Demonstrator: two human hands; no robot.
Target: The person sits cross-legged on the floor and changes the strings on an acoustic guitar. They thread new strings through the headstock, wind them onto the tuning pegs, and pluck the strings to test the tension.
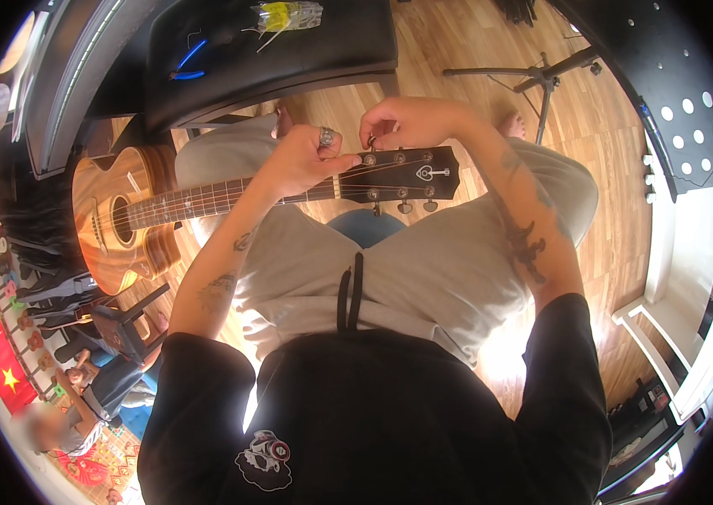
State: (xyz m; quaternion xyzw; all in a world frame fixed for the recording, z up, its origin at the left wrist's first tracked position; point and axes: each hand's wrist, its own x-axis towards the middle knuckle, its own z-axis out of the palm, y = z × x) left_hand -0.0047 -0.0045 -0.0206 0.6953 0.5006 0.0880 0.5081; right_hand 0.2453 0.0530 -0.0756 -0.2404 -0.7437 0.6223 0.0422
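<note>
Acoustic guitar (pixel 150 181) runs across the front of the pale trousers (pixel 306 278), face up, headstock (pixel 445 168) to the right. Right hand (pixel 415 122) at the headstock's far edge, thumb and fingers pinching a tuning peg (pixel 371 144). Left hand (pixel 302 160) over the guitar's neck (pixel 213 198) beside the nut, fingers curled, thumb reaching the strings (pixel 360 174); cannot tell whether it grips one. It hides a stretch of neck; right fingers partly cover the far row of pegs.

Beyond the guitar: black padded bench (pixel 306 63) bearing a blue-handled tool (pixel 190 61) and a clear packet (pixel 297 15), yellow inside. Beyond the headstock, rightward: black tripod base (pixel 546 76). Farther right: black perforated panel (pixel 689 109). On the guitar's near side, far left: dark wooden chair (pixel 121 332), another person (pixel 108 391), blurred in part, and a red banner (pixel 3 362) with a yellow star.

Blue seat (pixel 365 223) shows just nearer than the headstock. Wood-plank floor (pixel 432 50) beyond and right of the guitar; strong glare on it, near right.
</note>
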